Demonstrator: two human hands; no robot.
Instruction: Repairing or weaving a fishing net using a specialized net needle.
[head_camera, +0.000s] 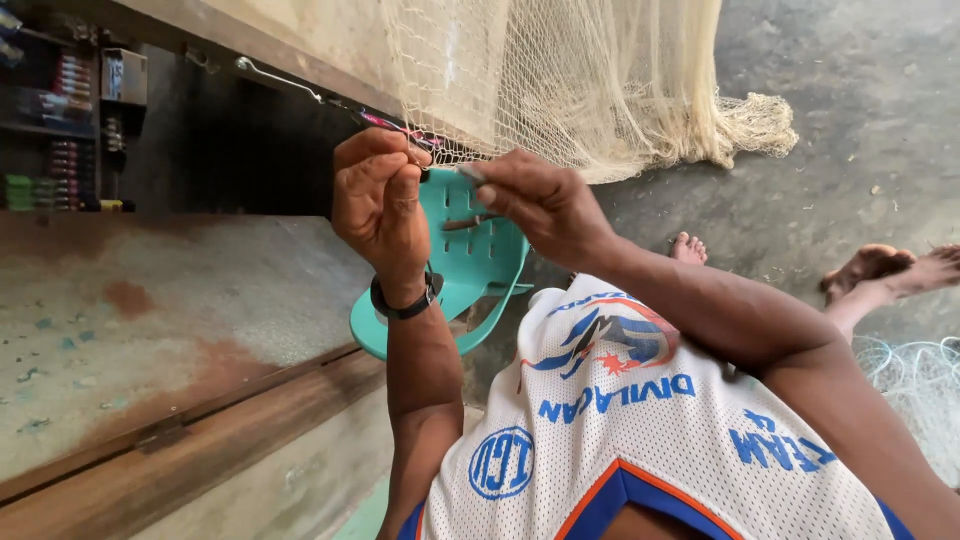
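Cream fishing net (590, 80) hanging in a bunched sheet from above, its lower edge at the fingertips. Teal plastic chair (470, 265) just behind both raised forearms. Left hand (380, 205), wristband on, lifted with wrist bent, fingers curled tight, pinching the net edge. Right hand (540, 205) reaching across, thumb and forefinger closed on mesh; tool within, cannot tell. 2 hands nearly touching.
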